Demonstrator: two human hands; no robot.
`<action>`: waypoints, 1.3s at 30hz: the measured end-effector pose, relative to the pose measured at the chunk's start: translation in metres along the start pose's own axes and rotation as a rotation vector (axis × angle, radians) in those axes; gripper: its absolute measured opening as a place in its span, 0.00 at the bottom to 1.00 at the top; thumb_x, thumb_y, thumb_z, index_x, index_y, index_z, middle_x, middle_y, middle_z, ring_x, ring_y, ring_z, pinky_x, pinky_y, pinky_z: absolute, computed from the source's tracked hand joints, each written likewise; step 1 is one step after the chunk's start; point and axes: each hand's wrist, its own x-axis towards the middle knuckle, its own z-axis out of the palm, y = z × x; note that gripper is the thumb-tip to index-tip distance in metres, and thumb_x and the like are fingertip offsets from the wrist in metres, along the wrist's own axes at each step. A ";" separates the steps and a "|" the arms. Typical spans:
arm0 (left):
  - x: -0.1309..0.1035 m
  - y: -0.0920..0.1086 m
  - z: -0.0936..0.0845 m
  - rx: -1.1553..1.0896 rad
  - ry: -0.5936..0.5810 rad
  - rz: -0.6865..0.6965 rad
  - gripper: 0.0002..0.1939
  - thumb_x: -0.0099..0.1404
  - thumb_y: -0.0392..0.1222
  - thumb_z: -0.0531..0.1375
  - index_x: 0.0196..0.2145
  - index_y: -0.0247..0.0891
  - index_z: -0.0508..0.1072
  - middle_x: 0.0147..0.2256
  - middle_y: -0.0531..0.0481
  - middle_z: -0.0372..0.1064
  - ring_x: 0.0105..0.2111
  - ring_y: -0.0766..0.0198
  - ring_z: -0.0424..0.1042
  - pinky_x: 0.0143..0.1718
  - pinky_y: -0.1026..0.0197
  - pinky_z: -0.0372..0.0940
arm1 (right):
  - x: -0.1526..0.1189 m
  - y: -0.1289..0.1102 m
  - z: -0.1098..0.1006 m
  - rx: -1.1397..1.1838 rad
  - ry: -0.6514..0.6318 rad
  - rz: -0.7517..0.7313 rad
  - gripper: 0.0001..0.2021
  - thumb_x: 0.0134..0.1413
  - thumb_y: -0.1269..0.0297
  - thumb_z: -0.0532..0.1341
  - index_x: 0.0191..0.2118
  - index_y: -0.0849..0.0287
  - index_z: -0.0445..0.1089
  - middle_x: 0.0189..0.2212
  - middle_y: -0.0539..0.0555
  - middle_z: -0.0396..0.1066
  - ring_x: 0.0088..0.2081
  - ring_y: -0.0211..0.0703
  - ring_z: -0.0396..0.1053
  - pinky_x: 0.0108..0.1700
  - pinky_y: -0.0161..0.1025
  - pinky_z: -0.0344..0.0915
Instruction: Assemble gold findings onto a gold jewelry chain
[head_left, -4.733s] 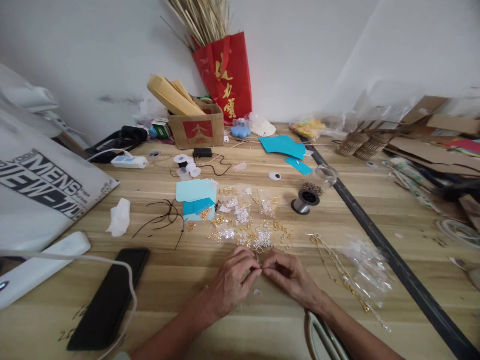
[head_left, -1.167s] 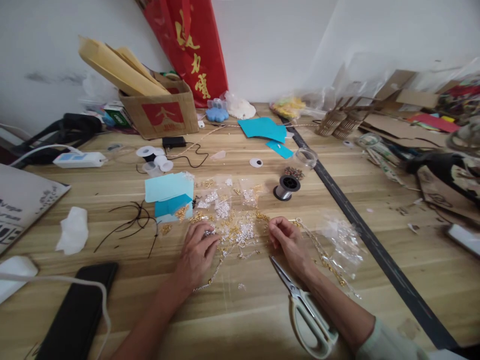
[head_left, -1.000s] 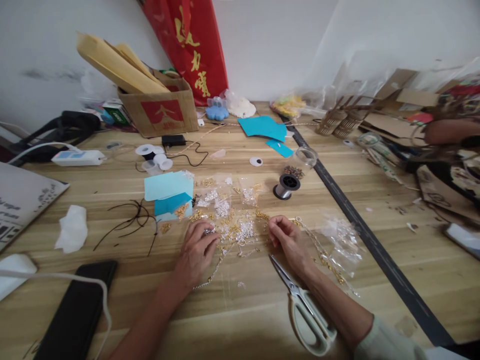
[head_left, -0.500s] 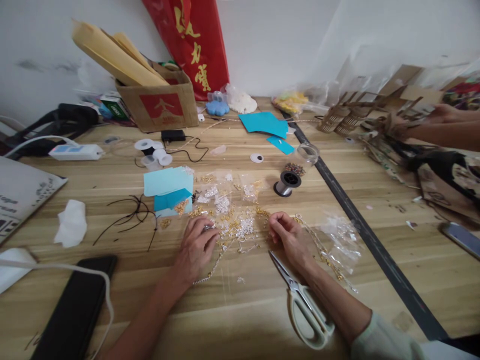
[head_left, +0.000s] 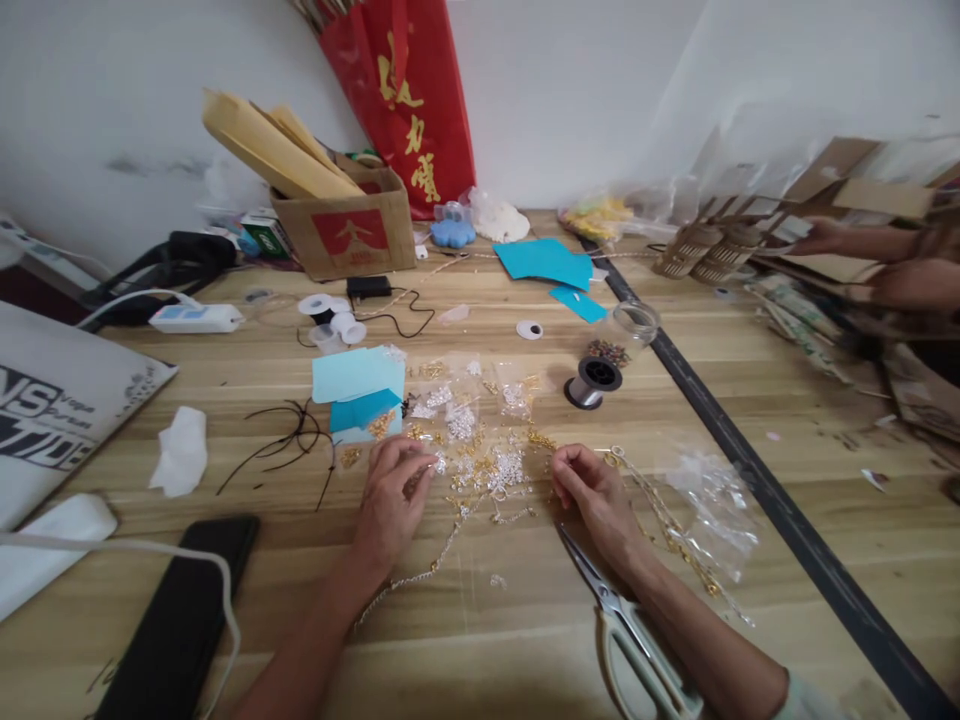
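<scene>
My left hand (head_left: 394,505) is at the left edge of a loose pile of gold and silver beads and charms (head_left: 499,468). Its thumb and fingers pinch together, a small silver bit showing at the tips; what they hold is too small to name. To the right of the pile, my right hand (head_left: 596,495) is closed in a pinch, and anything in it is hidden. A silver chain (head_left: 439,565) curves from the pile toward my left wrist. Scissors (head_left: 626,625) with pale handles lie beside my right forearm, near a gold and silver chain (head_left: 675,535).
Behind the pile are small bags of findings (head_left: 459,415), blue cards (head_left: 358,372), a wire spool (head_left: 594,383) and a bead jar (head_left: 630,330). Black cords (head_left: 289,440) and a black phone (head_left: 180,610) lie left. Another person's hand (head_left: 825,238) holds something at the far right.
The view has shifted, so the table's things appear farther right and lower. My left fingers have drawn together at the pile's edge. The other person's hand has moved at the far right.
</scene>
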 end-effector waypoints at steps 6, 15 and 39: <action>0.000 -0.001 0.002 -0.013 -0.012 0.012 0.06 0.63 0.34 0.57 0.34 0.38 0.75 0.39 0.46 0.66 0.45 0.55 0.64 0.49 0.51 0.62 | 0.000 0.000 0.000 -0.001 -0.008 -0.009 0.14 0.52 0.52 0.63 0.29 0.58 0.64 0.17 0.45 0.58 0.19 0.33 0.54 0.21 0.31 0.52; -0.001 0.000 0.003 0.003 -0.014 0.029 0.07 0.62 0.33 0.58 0.33 0.38 0.76 0.39 0.45 0.67 0.46 0.55 0.64 0.50 0.49 0.62 | 0.000 0.000 -0.001 -0.013 -0.018 -0.029 0.12 0.54 0.55 0.62 0.28 0.58 0.64 0.18 0.45 0.57 0.19 0.32 0.53 0.21 0.30 0.51; -0.004 0.035 0.005 -0.049 -0.141 0.280 0.09 0.62 0.30 0.57 0.38 0.37 0.75 0.46 0.42 0.65 0.54 0.49 0.58 0.53 0.41 0.61 | -0.008 -0.011 0.005 0.052 -0.142 0.017 0.13 0.53 0.55 0.63 0.29 0.58 0.63 0.19 0.46 0.62 0.20 0.32 0.57 0.22 0.30 0.56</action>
